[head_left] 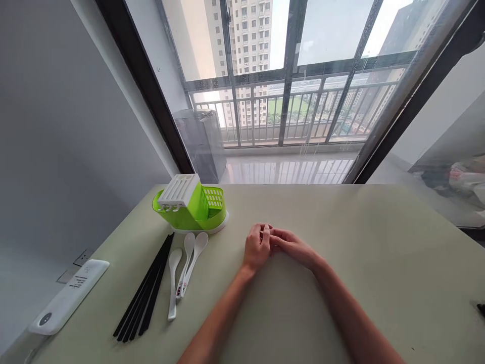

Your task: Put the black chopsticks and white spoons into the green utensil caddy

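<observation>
My left hand [258,247] and my right hand [291,244] meet over the middle of the table, fingers curled and touching each other. Both look closed, and no object shows in either. Left of them lie three white spoons: a single spoon [173,283] and a pair [192,263] with overlapping handles. Beyond these is a bundle of black chopsticks [146,293], fanned out toward the near edge. A green utensil holder [189,215] with a white slotted top [180,189] stands behind the spoons.
The pale green table [379,253] reaches to a glass door with a balcony behind it. A white power strip [71,296] lies along the left edge by the wall. Some small black thing [481,308] is cut off at the right edge.
</observation>
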`<state>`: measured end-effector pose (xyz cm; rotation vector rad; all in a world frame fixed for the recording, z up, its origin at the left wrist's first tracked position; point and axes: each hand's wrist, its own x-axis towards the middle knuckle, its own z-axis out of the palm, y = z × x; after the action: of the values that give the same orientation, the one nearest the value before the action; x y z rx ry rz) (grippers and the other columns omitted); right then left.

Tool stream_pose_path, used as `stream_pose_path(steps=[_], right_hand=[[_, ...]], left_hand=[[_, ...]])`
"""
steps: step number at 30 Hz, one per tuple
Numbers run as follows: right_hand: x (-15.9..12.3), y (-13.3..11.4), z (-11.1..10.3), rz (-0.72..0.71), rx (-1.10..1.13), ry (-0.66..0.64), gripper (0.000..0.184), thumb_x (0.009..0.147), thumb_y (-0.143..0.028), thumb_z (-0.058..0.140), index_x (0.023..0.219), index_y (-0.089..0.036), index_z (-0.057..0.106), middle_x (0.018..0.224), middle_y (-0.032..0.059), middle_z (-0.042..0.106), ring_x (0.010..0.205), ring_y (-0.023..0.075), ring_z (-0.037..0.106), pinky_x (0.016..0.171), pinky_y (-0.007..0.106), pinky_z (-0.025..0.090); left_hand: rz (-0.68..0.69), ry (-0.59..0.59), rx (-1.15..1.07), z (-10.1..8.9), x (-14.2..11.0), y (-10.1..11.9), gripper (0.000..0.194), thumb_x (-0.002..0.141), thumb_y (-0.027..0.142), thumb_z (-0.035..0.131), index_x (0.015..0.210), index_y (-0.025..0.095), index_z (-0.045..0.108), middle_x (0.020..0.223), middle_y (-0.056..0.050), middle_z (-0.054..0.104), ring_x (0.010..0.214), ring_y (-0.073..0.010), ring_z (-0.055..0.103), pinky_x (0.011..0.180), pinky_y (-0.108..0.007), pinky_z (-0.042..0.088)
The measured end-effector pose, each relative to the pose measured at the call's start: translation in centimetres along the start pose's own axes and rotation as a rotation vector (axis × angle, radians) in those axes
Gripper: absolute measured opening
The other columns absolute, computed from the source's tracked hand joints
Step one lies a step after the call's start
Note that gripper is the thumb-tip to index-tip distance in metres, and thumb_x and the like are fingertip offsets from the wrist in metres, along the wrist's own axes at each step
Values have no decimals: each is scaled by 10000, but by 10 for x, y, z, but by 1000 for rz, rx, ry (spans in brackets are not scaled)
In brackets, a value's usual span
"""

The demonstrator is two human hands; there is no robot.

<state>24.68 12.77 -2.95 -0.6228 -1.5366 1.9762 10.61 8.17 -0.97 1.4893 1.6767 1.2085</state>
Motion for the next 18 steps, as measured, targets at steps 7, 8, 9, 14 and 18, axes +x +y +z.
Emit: stream_pose_path(steps=[7, 8, 9, 14, 18], right_hand=[[-5, 1, 8, -34, -36, 70, 414, 884, -608, 674, 874, -195, 665, 878, 40, 692, 759, 158, 622, 766, 322, 530], [-5, 2, 8, -38, -43, 80, 422, 875, -617, 679, 869, -195, 663, 871, 39, 691, 755, 158, 622, 763, 322, 531], [-5, 2, 9, -43, -51, 92, 431, 866, -626, 683, 866, -196, 662, 865, 37, 691, 751, 158, 622, 760, 322, 532], [-9, 1, 13, -73, -112, 163, 465, 825, -663, 698, 853, -201, 661, 841, 30, 694, 736, 157, 622, 750, 316, 530], [-14, 1, 19, -111, -167, 244, 477, 820, -684, 681, 855, -209, 650, 861, 35, 695, 750, 163, 621, 740, 308, 525]], left_hand=[[159, 184, 240, -95, -78, 18, 304, 1045, 380, 426, 1165, 210, 647, 1189, -90, 681, 1127, -217, 621, 990, -384, 497], [193, 238, 324, -109, -89, 15, 274, 1036, 365, 453, 1168, 217, 643, 1216, -85, 670, 1176, -227, 598, 1034, -408, 474], [214, 298, 407, -123, -98, 10, 251, 1028, 352, 476, 1168, 226, 642, 1245, -80, 658, 1220, -238, 574, 1071, -430, 451], [275, 414, 717, -159, -143, -20, 227, 1008, 323, 517, 1186, 247, 635, 1416, -83, 573, 1390, -290, 461, 1156, -507, 391], [243, 385, 834, -159, -170, -35, 347, 1005, 345, 524, 1339, 256, 559, 1584, -86, 436, 1501, -324, 333, 1185, -564, 368]])
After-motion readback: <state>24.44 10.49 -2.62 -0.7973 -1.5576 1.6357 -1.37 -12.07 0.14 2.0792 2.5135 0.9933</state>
